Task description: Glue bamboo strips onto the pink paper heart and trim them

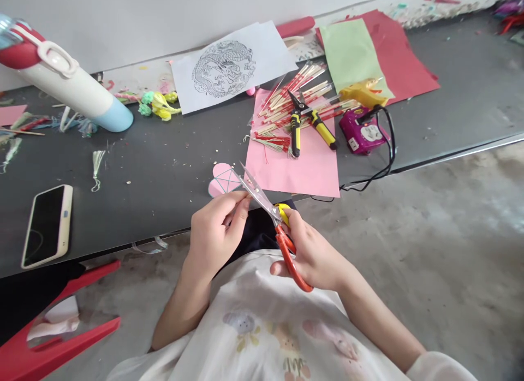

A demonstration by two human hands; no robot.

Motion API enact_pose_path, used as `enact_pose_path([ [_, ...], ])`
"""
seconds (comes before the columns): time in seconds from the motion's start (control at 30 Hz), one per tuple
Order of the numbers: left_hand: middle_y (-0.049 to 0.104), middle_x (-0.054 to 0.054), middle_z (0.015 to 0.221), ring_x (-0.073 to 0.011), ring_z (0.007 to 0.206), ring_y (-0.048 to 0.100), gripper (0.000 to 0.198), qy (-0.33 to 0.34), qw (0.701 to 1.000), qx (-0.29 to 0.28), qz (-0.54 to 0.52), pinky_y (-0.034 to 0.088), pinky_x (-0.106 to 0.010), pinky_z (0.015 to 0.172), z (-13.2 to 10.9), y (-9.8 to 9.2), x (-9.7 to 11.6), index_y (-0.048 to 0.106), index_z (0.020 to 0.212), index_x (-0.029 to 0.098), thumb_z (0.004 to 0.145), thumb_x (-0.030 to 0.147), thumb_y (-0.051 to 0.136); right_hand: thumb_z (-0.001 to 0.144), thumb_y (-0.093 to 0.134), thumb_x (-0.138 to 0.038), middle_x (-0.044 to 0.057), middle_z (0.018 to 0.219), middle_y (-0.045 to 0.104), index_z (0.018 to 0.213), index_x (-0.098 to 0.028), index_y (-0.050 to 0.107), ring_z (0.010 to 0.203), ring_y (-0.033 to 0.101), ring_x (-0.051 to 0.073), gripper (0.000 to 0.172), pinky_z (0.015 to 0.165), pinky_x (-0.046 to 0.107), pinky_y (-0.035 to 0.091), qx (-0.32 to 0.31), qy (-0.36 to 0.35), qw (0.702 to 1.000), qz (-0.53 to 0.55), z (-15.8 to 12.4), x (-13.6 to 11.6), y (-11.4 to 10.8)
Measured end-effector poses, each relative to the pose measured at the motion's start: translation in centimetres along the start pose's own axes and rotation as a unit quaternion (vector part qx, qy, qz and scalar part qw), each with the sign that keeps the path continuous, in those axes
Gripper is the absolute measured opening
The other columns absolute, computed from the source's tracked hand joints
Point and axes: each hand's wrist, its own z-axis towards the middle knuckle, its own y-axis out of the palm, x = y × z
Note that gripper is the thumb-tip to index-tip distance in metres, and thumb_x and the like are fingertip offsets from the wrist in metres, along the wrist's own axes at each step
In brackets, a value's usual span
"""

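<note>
My right hand [309,247] grips a pair of scissors [286,244] with red and yellow handles, their blades parted and pointing away from me to the upper left. My left hand [219,228] is closed in a pinch, its fingertips beside the blades; what lies between them is too small to make out. Tiny pale bits show by the blades. Just beyond my left hand, a pink paper heart [223,179] with crossing blue-green lines lies at the table's front edge. A pink sheet [295,176] lies to its right, under black-and-yellow pliers [295,132] and red-and-white packaged sticks [282,111].
Along the wall stand or lie a bottle [82,89], yellow flowers [162,105], a dragon print [225,70] and red sheets [403,59]. A phone [45,225] and a pale tassel [97,165] lie left. A yellow glue gun [362,94] and corded purple power block [362,132] are right.
</note>
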Motion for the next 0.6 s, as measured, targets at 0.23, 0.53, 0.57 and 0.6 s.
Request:
enact_pose_path([
  [0.23, 0.069, 0.002, 0.071, -0.0075, 0.056, 0.056, 0.016, -0.002, 1.0, -0.004, 0.013, 0.044, -0.018, 0.057, 0.01, 0.18, -0.19, 0.071, 0.094, 0.021, 0.094, 0.026, 0.055, 0.074, 0.071, -0.066, 0.013, 0.111, 0.057, 0.112, -0.021, 0.036, 0.101, 0.058, 0.028, 0.068, 0.075, 0.037, 0.05, -0.014, 0.006, 1.0, -0.001, -0.04, 0.18, 0.1],
  [0.53, 0.071, 0.001, 0.075, -0.0084, 0.059, 0.06, 0.017, -0.006, 1.0, -0.011, 0.007, 0.045, -0.019, 0.059, -0.03, 0.32, -0.42, 0.071, 0.097, 0.021, 0.094, 0.027, 0.055, 0.074, 0.07, -0.065, 0.014, 0.114, 0.057, 0.109, -0.021, 0.035, 0.103, 0.057, 0.028, 0.066, 0.078, 0.038, 0.05, -0.018, 0.02, 0.999, 0.018, -0.06, 0.3, 0.21],
  [0.57, 0.072, 0.001, 0.075, -0.0086, 0.059, 0.06, 0.017, -0.007, 1.0, -0.011, 0.007, 0.045, -0.019, 0.059, -0.03, 0.35, -0.46, 0.071, 0.096, 0.021, 0.094, 0.027, 0.055, 0.075, 0.07, -0.065, 0.013, 0.114, 0.057, 0.109, -0.021, 0.035, 0.102, 0.057, 0.028, 0.066, 0.078, 0.038, 0.05, -0.018, 0.021, 0.999, 0.017, -0.03, 0.29, 0.23],
  [0.6, 0.072, 0.001, 0.075, -0.0087, 0.06, 0.06, 0.017, -0.007, 1.0, -0.012, 0.007, 0.045, -0.019, 0.059, -0.03, 0.38, -0.5, 0.071, 0.096, 0.021, 0.094, 0.027, 0.055, 0.075, 0.07, -0.065, 0.013, 0.112, 0.057, 0.11, -0.021, 0.036, 0.101, 0.057, 0.028, 0.066, 0.077, 0.037, 0.05, -0.018, 0.023, 0.999, 0.016, 0.0, 0.3, 0.26],
])
